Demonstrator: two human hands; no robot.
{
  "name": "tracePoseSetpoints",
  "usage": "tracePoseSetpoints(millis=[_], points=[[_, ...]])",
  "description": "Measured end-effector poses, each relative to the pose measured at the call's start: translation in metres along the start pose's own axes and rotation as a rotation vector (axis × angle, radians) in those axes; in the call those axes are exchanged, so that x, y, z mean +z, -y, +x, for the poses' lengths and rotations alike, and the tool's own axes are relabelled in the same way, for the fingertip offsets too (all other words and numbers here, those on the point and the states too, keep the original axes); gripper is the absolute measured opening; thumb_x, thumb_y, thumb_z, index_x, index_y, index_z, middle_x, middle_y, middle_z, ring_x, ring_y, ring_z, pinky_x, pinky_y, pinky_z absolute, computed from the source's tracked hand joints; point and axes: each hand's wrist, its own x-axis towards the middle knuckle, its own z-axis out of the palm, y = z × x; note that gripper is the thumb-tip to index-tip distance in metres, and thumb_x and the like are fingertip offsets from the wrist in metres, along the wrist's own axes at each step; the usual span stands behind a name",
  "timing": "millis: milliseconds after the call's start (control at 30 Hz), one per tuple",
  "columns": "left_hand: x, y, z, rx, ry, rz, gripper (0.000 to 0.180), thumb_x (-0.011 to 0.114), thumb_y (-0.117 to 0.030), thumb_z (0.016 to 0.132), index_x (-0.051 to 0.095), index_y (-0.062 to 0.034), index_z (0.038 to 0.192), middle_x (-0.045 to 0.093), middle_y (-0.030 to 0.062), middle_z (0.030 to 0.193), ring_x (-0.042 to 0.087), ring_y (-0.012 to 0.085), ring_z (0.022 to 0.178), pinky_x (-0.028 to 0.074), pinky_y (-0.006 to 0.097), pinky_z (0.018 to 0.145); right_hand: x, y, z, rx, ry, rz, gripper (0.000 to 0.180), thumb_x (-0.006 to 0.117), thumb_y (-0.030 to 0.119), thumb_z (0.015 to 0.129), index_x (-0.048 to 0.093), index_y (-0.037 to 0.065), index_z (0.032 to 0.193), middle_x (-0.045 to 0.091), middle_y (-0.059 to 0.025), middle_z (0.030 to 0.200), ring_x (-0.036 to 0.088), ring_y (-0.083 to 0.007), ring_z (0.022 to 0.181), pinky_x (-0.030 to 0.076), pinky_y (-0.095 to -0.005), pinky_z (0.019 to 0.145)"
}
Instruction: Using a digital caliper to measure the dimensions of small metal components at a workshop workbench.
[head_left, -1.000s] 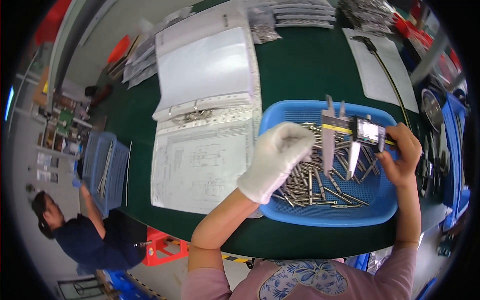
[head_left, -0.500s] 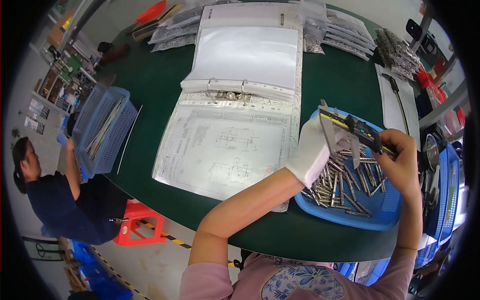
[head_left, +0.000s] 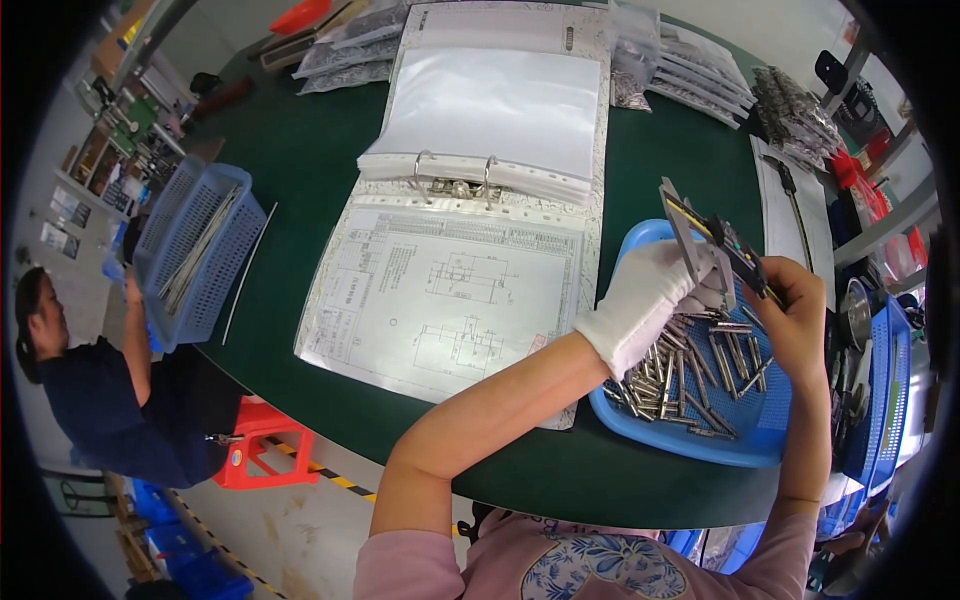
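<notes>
My right hand (head_left: 797,318), bare, grips a digital caliper (head_left: 737,252) by its slider end, with the jaws to the left. My left hand (head_left: 640,300), in a white glove, is at the jaws with its fingers curled in. What those fingers hold, if anything, is hidden behind the jaws. Both hands are over a blue plastic basket (head_left: 700,452). Slim metal pins (head_left: 668,378) lie in a loose heap inside it, several of them apart from the pile on the right.
An open ring binder (head_left: 440,300) with a technical drawing lies left of the basket. Bagged parts (head_left: 700,75) are stacked at the back. A second caliper (head_left: 795,200) rests on paper at the right. Another person (head_left: 110,390) sits at left beside a blue basket (head_left: 215,290) of thin strips.
The caliper has tilted more steeply and shifted slightly right. My left hand has moved right and turned, so its gloved fingers show beside the jaws.
</notes>
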Motion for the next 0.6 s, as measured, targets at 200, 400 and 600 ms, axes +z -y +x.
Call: tracePoseSetpoints(millis=[200, 400, 600], points=[[-0.004, 0.004, 0.003, -0.093, 0.039, 0.111, 0.038, 0.047, -0.037, 0.087, 0.049, -0.0027, 0.103, 0.057, 0.0105, 0.093, 0.057, 0.0162, 0.085, 0.046, 0.027, 0.074, -0.004, -0.005, -0.003, 0.025, 0.016, 0.027, 0.021, 0.051, -0.008, 0.064, 0.056, -0.006, 0.085, 0.057, -0.0034, 0.073, 0.052, -0.0065, 0.068, 0.041, -0.0192, 0.064], [-0.005, 0.001, 0.006, -0.112, -0.051, 0.061, 0.04, 0.045, -0.028, 0.086, 0.043, 0.0013, 0.114, 0.056, 0.0139, 0.102, 0.057, 0.0196, 0.088, 0.047, 0.028, 0.077, -0.022, 0.003, -0.007, -0.125, -0.071, -0.102, 0.033, 0.065, 0.011, 0.056, 0.057, -0.003, 0.086, 0.058, -0.0101, 0.073, 0.055, -0.0136, 0.066, 0.044, -0.0229, 0.063], [0.01, -0.009, -0.001, -0.042, -0.144, 0.003, 0.04, 0.044, -0.033, 0.089, 0.051, 0.0032, 0.105, 0.057, 0.0152, 0.097, 0.057, 0.0199, 0.088, 0.044, 0.032, 0.081, -0.051, -0.031, -0.024, -0.439, -0.025, -0.293, 0.036, 0.071, 0.031, 0.057, 0.059, 0.001, 0.074, 0.049, -0.0083, 0.057, 0.047, -0.0209, 0.046, 0.036, -0.0262, 0.043]])
